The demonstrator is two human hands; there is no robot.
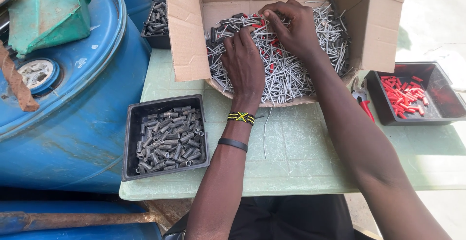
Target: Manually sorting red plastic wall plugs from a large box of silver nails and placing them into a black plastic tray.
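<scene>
I see a big pile of thin grey metal pins (286,75) lying in an open cardboard box (187,31) on a pale green table (301,157). Some small red bits and short dark tubes are mixed in with the pins.

My left hand (245,65) lies flat on the pile, palm down, fingers a little spread and pushed in among the pins. I cannot tell if it is holding any. That wrist has a bead bracelet (241,117) in black, yellow and green, and a plain black band (232,144) lower down.

My right hand (291,26) is further back in the box, touching the pile. Its fingertips are bunched close together on something small, but I cannot tell what.

One loose pin (265,133) lies on the table just in front of the box.

To the left sits a black tray (130,143) full of short dark tubes (169,140). To the right is another black tray (437,114) with little red caps (403,94). Between that tray and the box lie pliers with red handles (363,101). A blue barrel (73,123) stands beside the table on the left.
</scene>
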